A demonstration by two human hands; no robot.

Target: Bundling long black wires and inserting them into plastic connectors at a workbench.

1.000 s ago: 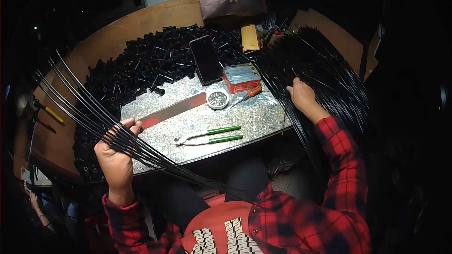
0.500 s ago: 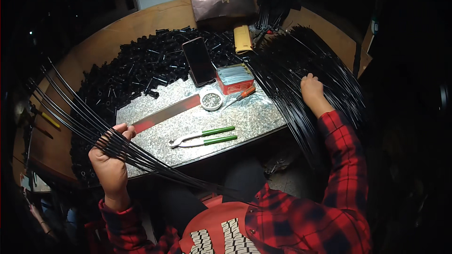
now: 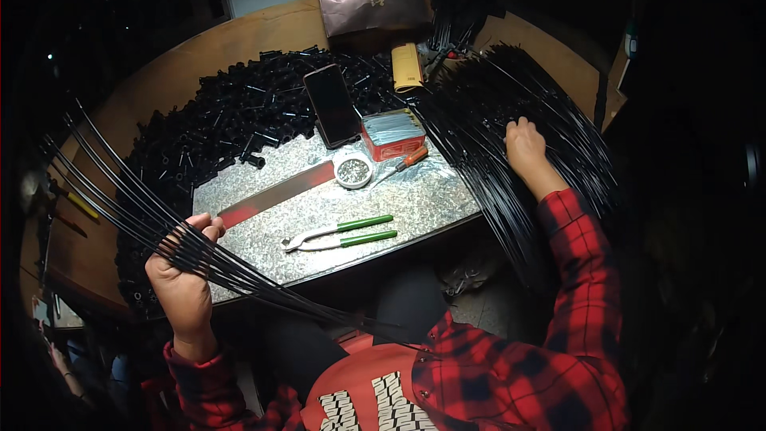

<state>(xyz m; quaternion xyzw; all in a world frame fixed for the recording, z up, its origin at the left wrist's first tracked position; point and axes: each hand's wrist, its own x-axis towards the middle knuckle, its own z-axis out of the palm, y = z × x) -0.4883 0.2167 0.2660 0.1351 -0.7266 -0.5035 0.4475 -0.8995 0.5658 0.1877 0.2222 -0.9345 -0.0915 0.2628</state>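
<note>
My left hand [image 3: 180,279] is closed around a bunch of long, thin black cables [image 3: 267,290]. They fan out beyond it to the upper left, and their other ends trail down across my lap. My right hand [image 3: 527,150] lies over a broad heap of similar black cables [image 3: 491,183] on the right. Its fingers are curled in, and whatever sits between them is hidden. Between the hands, a pair of green-handled pliers [image 3: 341,235] rests on the speckled metal work surface [image 3: 423,206]. A flat metal bar [image 3: 279,194] lies behind the pliers.
Behind the bar stand a white tub [image 3: 343,181] of small metal pieces, a red box [image 3: 392,150] of thin strips and a smartphone [image 3: 332,104]. An orange-handled screwdriver [image 3: 413,158] lies nearby. Black tubular parts [image 3: 231,116] are heaped back left; a paper bag [image 3: 369,8] stands behind.
My right hand has shifted slightly farther over the cable heap. My left hand keeps its hold on the bunch, and the whole view has slid a little.
</note>
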